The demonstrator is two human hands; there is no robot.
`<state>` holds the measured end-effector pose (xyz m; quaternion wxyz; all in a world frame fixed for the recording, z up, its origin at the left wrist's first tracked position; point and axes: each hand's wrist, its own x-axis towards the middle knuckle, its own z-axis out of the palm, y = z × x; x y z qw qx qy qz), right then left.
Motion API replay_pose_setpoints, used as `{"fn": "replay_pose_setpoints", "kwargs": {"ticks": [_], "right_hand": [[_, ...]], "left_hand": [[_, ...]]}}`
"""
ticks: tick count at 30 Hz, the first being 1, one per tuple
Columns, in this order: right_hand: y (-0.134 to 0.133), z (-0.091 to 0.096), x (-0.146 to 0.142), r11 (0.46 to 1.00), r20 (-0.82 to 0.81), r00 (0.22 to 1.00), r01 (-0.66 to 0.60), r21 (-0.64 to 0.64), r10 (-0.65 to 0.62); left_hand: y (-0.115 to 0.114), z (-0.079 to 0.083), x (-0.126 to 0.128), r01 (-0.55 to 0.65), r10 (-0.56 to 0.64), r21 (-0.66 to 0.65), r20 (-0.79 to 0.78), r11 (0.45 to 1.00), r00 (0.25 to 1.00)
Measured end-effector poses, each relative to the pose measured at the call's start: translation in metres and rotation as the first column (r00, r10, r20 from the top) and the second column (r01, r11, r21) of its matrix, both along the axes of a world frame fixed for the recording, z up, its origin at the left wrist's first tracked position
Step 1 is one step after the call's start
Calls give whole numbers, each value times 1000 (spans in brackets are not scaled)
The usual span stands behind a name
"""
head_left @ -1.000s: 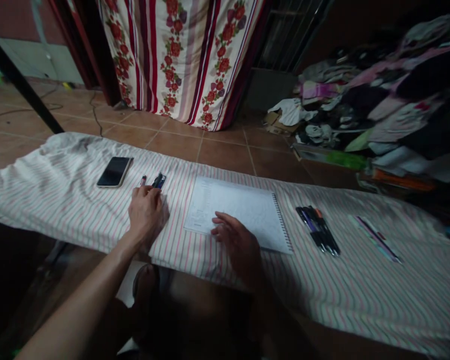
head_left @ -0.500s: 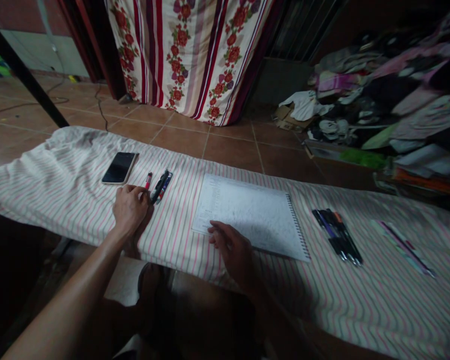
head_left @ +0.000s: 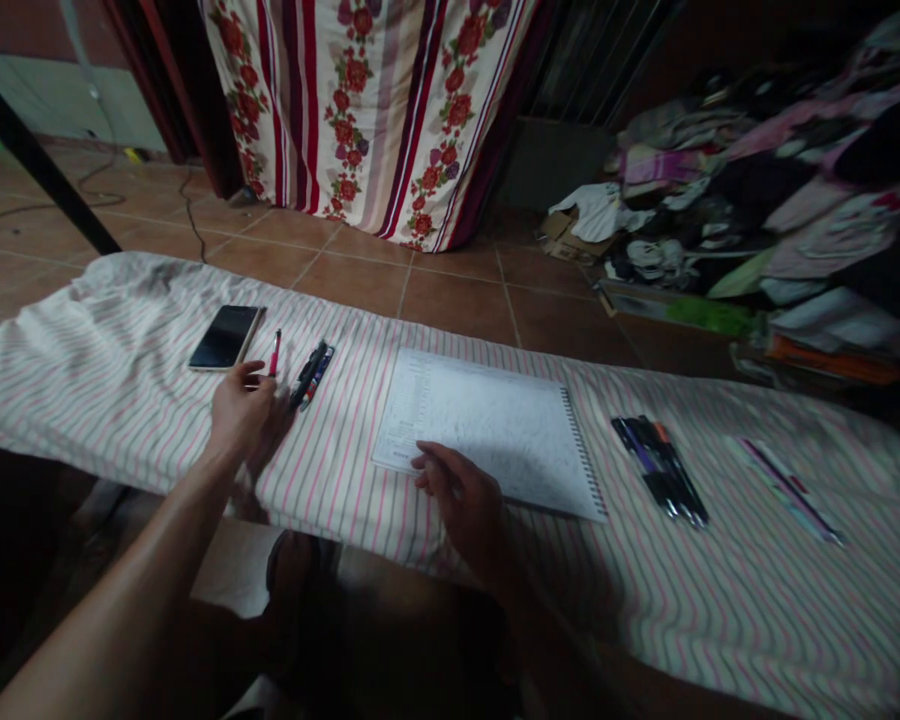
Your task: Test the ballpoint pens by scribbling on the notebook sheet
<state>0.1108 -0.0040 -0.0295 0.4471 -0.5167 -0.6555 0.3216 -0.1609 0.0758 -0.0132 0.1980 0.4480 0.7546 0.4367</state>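
Note:
On the left, my left hand [head_left: 241, 405] pinches a red pen [head_left: 274, 354], its tip end pointing away from me. Just right of it lie several dark pens [head_left: 313, 376] in a small bunch on the striped cloth. A phone [head_left: 226, 336] with a dark screen rests beyond my left hand. Near the middle, my right hand [head_left: 469, 500] hovers or rests at the near edge of a spiral notebook [head_left: 495, 420]; contact cannot be made out. Its fingers are slightly bent and apart, with nothing in them. The notebook's spiral runs along its right side.
Another group of black pens [head_left: 661, 470] lies right of the notebook, and slim light-coloured pens [head_left: 791, 490] lie farther right. The striped cloth [head_left: 727, 610] covers the table. Behind stand a floral curtain [head_left: 352, 110] and a heap of clothes [head_left: 780, 190].
My left hand has shifted left with the red pen, away from the dark pens. The whole view has slid slightly left; my right hand stays by the notebook.

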Motion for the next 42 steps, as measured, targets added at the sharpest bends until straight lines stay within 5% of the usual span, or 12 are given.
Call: {"fn": "replay_pose_setpoints", "kwargs": {"ticks": [2,5,10,14,22,42], "right_hand": [[0,2,2,1000,-14,1000,14,0,-14],[1,6,5,1000,-30,999,18,-4,-18],[5,9,12,998,-101,994,38,-43,-42],[7,8,20,995,-181,982,39,-88,-55],[13,0,31,980,-398,910,43,-195,-119],[17,15,44,908,-504,770,232,-348,-390]], "left_hand": [[1,5,11,-39,-8,115,383,993,924],[-1,13,37,43,-188,211,738,977,648],[-14,19,88,260,-270,179,887,949,374],[-25,19,119,353,-244,144,934,925,261],[-37,17,161,364,-169,105,974,926,149],[-39,19,200,398,-204,128,967,908,155]]}}
